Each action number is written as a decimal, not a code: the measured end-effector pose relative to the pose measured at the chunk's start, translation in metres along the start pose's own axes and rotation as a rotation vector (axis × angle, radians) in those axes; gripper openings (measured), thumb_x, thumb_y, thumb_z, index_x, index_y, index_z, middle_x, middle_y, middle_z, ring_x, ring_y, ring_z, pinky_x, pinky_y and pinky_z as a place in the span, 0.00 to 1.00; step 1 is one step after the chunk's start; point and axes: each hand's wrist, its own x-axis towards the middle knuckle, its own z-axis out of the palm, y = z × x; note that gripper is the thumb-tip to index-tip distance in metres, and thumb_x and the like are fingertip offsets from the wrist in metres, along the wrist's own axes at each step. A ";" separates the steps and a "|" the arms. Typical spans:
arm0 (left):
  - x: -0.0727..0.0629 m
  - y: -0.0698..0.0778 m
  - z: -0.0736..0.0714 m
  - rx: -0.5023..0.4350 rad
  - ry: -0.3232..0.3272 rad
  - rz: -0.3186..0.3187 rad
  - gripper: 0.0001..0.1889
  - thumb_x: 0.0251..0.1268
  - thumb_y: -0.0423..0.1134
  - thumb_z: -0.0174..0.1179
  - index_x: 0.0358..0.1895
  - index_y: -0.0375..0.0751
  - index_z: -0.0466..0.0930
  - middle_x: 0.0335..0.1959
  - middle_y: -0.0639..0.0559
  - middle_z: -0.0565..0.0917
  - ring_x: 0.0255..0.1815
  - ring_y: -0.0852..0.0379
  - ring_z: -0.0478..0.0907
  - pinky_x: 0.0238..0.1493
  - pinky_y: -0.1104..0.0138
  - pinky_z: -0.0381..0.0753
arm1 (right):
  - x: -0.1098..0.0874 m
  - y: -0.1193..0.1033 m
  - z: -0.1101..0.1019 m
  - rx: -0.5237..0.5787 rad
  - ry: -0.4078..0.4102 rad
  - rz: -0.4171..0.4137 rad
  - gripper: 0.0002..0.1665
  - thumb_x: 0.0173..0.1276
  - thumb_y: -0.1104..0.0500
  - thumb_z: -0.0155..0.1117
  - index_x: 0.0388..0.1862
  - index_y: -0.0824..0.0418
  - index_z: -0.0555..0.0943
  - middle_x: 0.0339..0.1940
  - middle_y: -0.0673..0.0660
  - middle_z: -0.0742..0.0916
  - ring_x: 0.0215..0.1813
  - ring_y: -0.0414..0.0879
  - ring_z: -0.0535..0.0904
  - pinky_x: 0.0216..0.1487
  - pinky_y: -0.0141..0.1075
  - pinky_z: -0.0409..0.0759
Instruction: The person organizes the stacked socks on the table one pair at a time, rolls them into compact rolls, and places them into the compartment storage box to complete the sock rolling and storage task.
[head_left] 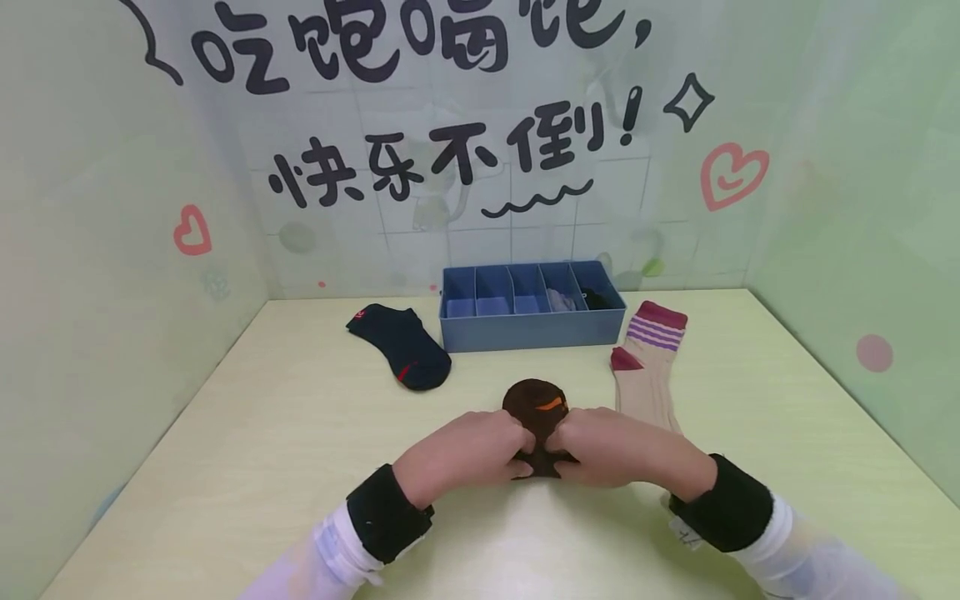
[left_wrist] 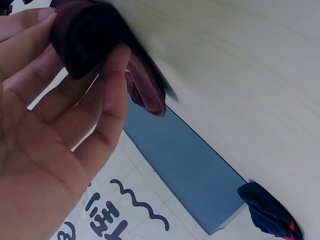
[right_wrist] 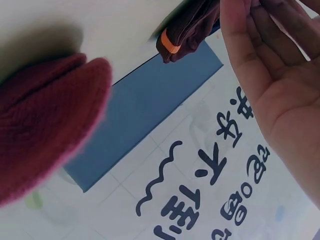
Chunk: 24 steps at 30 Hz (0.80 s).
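A dark brown sock [head_left: 534, 400] with an orange mark lies rolled or folded at the middle of the table. From its left side my left hand [head_left: 476, 450] pinches the near part; in the left wrist view the thumb and fingers hold the dark roll [left_wrist: 87, 37]. Opposite it, my right hand [head_left: 611, 446] grips the sock's right side. In the right wrist view the sock's orange patch [right_wrist: 170, 44] shows beyond my right hand [right_wrist: 280, 90], whose fingertips are partly cut off by the frame edge.
Behind the hands stands a blue divided box [head_left: 532, 331], with socks in its two rightmost compartments. A navy sock [head_left: 408, 350] lies to the box's left. At the right lies a beige sock [head_left: 647, 392] with crimson cuff and heel, partly behind my right hand. Walls enclose the table.
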 end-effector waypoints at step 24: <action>0.005 -0.002 0.006 -0.032 0.039 -0.093 0.07 0.83 0.41 0.58 0.41 0.44 0.78 0.27 0.56 0.77 0.26 0.60 0.72 0.31 0.67 0.73 | 0.000 -0.005 -0.001 -0.252 0.221 0.017 0.07 0.67 0.62 0.77 0.31 0.54 0.86 0.26 0.48 0.86 0.26 0.40 0.76 0.31 0.32 0.80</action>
